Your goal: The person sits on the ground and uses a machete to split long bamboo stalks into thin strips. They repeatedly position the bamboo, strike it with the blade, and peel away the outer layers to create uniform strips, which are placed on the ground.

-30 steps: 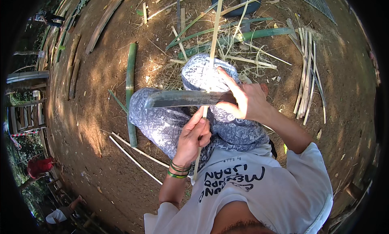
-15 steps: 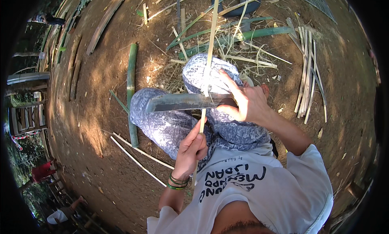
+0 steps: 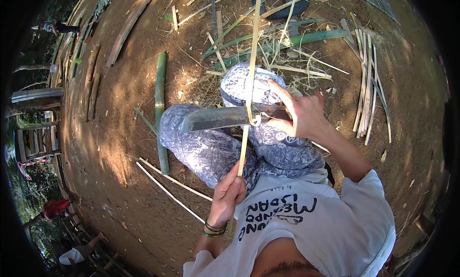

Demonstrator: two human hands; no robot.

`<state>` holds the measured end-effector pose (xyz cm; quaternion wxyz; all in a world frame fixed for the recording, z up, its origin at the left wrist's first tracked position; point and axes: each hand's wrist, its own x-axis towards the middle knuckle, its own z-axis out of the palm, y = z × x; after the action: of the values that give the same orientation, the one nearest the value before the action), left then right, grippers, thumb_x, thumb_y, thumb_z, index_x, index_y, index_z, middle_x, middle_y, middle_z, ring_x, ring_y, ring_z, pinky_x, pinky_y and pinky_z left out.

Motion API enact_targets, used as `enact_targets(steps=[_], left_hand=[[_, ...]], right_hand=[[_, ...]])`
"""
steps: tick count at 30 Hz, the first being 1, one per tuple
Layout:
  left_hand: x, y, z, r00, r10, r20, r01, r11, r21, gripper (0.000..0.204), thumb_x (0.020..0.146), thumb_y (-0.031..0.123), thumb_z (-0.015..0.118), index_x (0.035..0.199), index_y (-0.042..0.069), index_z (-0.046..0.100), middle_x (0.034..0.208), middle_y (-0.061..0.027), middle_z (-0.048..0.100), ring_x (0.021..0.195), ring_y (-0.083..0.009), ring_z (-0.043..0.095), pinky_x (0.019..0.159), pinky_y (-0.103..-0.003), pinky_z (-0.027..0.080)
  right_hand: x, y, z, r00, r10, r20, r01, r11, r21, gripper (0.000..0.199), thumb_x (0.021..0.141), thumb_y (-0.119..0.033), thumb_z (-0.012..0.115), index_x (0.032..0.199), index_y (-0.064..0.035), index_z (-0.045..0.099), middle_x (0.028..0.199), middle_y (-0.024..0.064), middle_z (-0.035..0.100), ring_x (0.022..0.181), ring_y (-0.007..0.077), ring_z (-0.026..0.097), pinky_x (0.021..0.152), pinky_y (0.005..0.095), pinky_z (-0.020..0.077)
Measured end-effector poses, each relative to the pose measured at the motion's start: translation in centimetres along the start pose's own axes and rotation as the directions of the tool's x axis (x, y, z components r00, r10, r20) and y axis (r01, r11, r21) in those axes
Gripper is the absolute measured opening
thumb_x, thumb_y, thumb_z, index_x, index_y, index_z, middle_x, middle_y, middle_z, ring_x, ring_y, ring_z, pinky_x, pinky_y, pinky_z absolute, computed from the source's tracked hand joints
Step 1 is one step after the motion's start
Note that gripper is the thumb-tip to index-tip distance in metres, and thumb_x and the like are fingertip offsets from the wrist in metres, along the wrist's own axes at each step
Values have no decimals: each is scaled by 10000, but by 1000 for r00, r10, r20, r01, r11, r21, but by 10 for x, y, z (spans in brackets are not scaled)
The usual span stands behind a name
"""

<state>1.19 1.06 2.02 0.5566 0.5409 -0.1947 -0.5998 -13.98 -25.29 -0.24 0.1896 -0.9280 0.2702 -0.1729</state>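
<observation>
Gripping bamboo strip [image 3: 250,75] end, left hand [image 3: 229,196], right hand [image 3: 299,115] clasping blade [image 3: 225,118] across it

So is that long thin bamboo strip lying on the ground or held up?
Held up. The left hand pinches the bamboo strip at its near end, and it crosses the big knife in the right hand.

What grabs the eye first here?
A long pale bamboo strip runs up the middle, crossed over the knees by a broad dark blade. The right hand grips the blade's handle end; the left hand pinches the strip's lower end. Cut bamboo slats litter the dirt at right.
</observation>
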Motion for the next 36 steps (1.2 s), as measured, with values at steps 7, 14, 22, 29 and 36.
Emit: enact_targets(steps=[7, 14, 22, 29, 36], left_hand=[[-19, -30, -17, 999, -44, 20, 43, 999, 32, 474, 1076, 102, 396, 1548, 99, 347, 666, 70, 302, 554, -41, 274, 496, -200, 250], [17, -26, -3, 995, -101, 10, 101, 992, -71, 462, 1064, 89, 379, 1525, 110, 360, 693, 32, 364, 562, -51, 304, 493, -189, 267], [41, -16, 7, 992, -123, 38, 125, 989, -75, 465, 1085, 110, 349, 1549, 125, 332, 716, 18, 360, 579, -57, 307, 502, -187, 293], [37, -20, 13, 999, -30, 34, 32, 998, -55, 487, 1059, 83, 399, 1543, 118, 353, 710, 9, 386, 575, -59, 339, 498, -190, 294], [71, 2, 25, 1000, -3, 10, 4, 992, -124, 279, 1068, 163, 421, 1329, 82, 481, 826, -78, 611, 544, -78, 501, 474, -194, 367]], right_hand=[[21, 67, -37, 819, 548, -170, -537, 837, 110, 695, 963, -554, 534, 1434, -45, 495, 551, 103, 578, 493, 290, 589, 517, 422, 447], [-12, 54, -48, 925, 365, -109, -322, 902, 289, 616, 967, -475, 535, 1417, -56, 522, 637, 112, 597, 496, 234, 557, 540, 394, 419], [-37, -18, 5, 996, -91, 16, 89, 990, 112, 955, 776, -584, 731, 1485, -30, 412, 491, 87, 518, 485, 317, 604, 510, 411, 487], [-19, -1, 2, 998, 52, 18, -53, 997, 53, 949, 842, -545, 702, 1521, -14, 306, 557, 121, 600, 513, 352, 610, 750, 446, 530], [-12, -3, 10, 1000, 10, 17, -11, 998, 67, 943, 849, -527, 703, 1523, -5, 298, 529, 85, 591, 483, 338, 598, 790, 502, 476]])
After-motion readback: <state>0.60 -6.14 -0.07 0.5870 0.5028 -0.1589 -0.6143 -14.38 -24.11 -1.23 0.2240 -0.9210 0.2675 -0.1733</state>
